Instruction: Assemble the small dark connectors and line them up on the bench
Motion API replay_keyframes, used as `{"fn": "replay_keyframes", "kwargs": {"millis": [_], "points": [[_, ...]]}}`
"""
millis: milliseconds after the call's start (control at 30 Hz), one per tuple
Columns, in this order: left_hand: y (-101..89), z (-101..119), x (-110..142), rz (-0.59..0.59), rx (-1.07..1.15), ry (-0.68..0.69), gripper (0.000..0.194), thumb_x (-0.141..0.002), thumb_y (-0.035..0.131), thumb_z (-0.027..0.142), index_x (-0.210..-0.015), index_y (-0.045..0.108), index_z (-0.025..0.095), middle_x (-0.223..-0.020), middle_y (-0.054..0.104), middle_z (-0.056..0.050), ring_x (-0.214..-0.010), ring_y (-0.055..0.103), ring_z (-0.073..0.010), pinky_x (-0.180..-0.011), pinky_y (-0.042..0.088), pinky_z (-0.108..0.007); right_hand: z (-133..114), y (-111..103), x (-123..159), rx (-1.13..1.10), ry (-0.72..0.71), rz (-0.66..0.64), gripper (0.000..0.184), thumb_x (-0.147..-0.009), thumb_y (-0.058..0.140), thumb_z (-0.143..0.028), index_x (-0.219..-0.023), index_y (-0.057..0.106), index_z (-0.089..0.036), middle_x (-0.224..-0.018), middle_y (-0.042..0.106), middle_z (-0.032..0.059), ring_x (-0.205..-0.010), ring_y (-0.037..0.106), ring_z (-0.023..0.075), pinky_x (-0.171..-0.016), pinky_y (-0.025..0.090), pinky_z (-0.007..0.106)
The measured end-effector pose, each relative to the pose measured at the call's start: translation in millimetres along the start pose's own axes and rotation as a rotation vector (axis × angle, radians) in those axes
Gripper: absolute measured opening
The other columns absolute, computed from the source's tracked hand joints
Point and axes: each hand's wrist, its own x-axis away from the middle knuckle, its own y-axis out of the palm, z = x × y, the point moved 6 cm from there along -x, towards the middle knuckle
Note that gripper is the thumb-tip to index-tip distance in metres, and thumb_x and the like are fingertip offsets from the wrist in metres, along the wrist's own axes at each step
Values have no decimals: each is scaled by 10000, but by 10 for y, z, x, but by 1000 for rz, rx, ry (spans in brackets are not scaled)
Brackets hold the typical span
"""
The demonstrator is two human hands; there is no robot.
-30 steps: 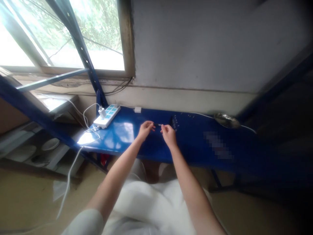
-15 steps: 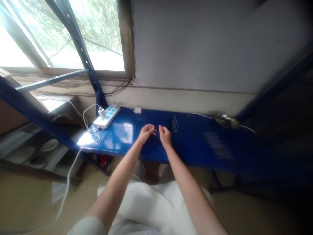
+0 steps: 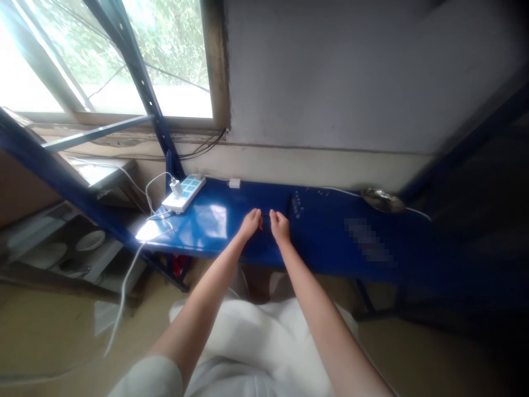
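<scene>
Above the blue table (image 3: 306, 245), my left hand (image 3: 250, 223) and my right hand (image 3: 280, 225) are side by side with a small gap between them. Both are closed in a pinch, thumbs on top. A thin dark strand (image 3: 266, 214) spans the gap, one end in each hand; it is too small to tell its exact kind. Just right of my right hand lies a narrow black strip (image 3: 289, 204). Beside that strip several small clear round pieces (image 3: 296, 205) sit in rows.
A white power strip (image 3: 184, 194) with a plugged-in charger stands at the table's left end. Near the wall lie a white adapter (image 3: 234, 183), tiny bits (image 3: 323, 193) and a shiny metal dish (image 3: 382, 199) with a white cable. Blue frame posts (image 3: 144, 91) rise at the left.
My left fingers have closed in more, and the hands now hold the dark strand level between them. The view has shifted slightly; the things on the table stay put.
</scene>
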Motion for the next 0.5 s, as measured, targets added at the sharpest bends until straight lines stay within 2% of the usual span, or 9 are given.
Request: {"fn": "replay_keyframes", "kwargs": {"millis": [300,400,500], "points": [[-40,6,17,26,27,-70,527,-826,334,570,-519,456,158,-400,456,22,-366,436,-81,-495,371,-218,-8,-9,6,-44,10,-16,459,-807,384,-555,-515,344,-203,-466,355,-56,-471,340,83,-495,298,218],[-22,40,18,-18,140,-52,443,-811,406,544,-668,529,143,-523,541,9,-401,476,-78,-482,379,-210,-6,-27,10,-29,4,4,457,-808,379,-557,-520,340,-205,-463,357,-56,-468,339,83,-487,295,215],[-2,65,15,-61,245,-17,341,-785,500,480,-788,537,141,-637,582,-1,-445,515,-78,-499,402,-208,-28,-40,17,8,-30,28,440,-817,374,-539,-532,351,-205,-466,374,-52,-463,349,84,-489,295,215]]}}
